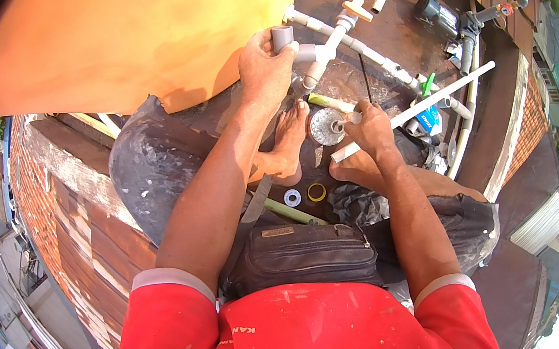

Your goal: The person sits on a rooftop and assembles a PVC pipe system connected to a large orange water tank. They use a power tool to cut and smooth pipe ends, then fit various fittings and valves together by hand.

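Note:
My left hand is closed around a grey pipe elbow, its upper mouth facing up. The elbow's other end meets a pale pipe tee in the pipework. My right hand is closed on a short pale cylindrical piece, partly hidden by the fingers. That piece is over or beside a round, pale-topped container between my feet; I cannot tell whether they touch. A long white pipe passes by my right hand. A valve with an orange handle sits beyond the tee.
A white tape roll, a yellow tape roll and a saw-like blade lie near my feet. A black bag rests at my waist. An orange tank-like surface rises left; a pump stands far right.

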`<action>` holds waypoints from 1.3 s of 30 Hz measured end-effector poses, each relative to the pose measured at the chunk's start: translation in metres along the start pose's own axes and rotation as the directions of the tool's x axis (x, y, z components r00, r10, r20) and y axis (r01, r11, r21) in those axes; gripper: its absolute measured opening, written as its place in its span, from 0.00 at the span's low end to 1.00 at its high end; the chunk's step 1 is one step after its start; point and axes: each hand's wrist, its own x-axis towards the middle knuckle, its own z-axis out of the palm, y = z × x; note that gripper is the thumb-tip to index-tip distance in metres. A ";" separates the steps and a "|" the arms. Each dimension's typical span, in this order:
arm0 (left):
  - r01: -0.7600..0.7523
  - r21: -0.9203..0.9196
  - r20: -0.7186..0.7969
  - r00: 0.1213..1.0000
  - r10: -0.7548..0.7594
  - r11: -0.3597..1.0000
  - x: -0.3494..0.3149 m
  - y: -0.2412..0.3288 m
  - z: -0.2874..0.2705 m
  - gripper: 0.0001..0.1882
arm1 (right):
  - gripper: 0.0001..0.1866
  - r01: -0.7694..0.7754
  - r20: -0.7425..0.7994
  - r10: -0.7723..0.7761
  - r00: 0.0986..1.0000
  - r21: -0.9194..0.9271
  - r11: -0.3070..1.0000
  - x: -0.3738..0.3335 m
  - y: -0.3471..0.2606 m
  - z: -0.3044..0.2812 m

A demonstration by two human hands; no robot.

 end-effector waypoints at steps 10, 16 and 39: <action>-0.077 -0.008 -0.041 0.996 0.077 0.997 0.003 -0.006 0.005 0.21 | 0.19 0.100 0.141 -0.087 0.986 -0.092 0.991 -0.006 0.005 0.028; -0.153 0.072 -0.006 0.988 0.154 0.986 0.000 -0.003 0.002 0.20 | 0.16 0.021 0.189 -0.012 0.982 -0.045 0.999 -0.006 0.001 0.061; 0.532 -0.335 0.015 0.828 -0.560 0.778 0.003 -0.029 -0.001 0.13 | 0.17 -0.186 0.178 0.055 0.982 0.910 0.370 0.038 -0.009 -0.101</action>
